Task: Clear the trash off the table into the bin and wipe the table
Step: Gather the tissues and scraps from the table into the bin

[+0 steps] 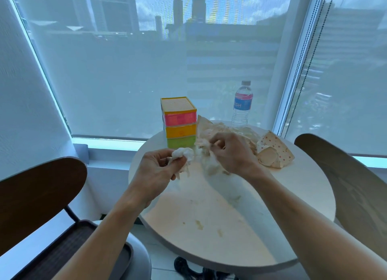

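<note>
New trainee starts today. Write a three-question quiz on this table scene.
1. True or false: the left hand holds a crumpled tissue.
2. The bottle stands: A) at the table's far edge, B) on a chair, C) inside the boxes.
3. How many boxes are stacked?

Key: 1 true. 2 A. 3 three, pink over orange over green. The right hand grips the wrapper, beside the dotted carton.

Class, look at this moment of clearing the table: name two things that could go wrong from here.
1. The right hand tugs crumpled paper lying close to the stacked boxes and water bottle; a sweep might topple them.
2. The left hand holds a tissue wad loosely; scraps could drop onto the smeared table.
</note>
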Motion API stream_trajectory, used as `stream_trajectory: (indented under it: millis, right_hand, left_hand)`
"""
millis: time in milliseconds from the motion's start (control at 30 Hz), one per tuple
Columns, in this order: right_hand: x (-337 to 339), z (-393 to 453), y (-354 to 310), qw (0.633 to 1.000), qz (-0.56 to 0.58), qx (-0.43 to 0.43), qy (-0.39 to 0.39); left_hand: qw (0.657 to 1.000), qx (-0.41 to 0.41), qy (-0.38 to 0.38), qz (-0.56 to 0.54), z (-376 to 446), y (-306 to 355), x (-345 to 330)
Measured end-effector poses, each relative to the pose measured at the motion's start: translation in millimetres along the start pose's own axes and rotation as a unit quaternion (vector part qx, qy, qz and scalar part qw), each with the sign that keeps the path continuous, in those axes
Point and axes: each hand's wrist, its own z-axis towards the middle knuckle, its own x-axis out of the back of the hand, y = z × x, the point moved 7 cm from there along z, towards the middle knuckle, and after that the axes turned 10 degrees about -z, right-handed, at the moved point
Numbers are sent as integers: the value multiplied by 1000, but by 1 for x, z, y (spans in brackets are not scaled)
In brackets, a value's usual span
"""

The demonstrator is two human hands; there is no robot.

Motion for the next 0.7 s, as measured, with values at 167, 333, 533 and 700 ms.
stream_trajectory:
  millis: [167,333,533,700]
  right_hand:
    - [46,-7,10,972,227,-48,28]
    - [81,-29,22,929,361,-82,10]
    - [104,-68,61,892,433,-129,-9]
    - [117,-110,94,877,457,-151,-12]
  left_hand:
    - [1000,6,-7,-13,-3,3,-18]
    - [1000,-3,-24,-9,-12,13,-45]
    - [999,7,-47,-6,-32,19,-87]
    - [997,15,-72,-8,-55,25,-131]
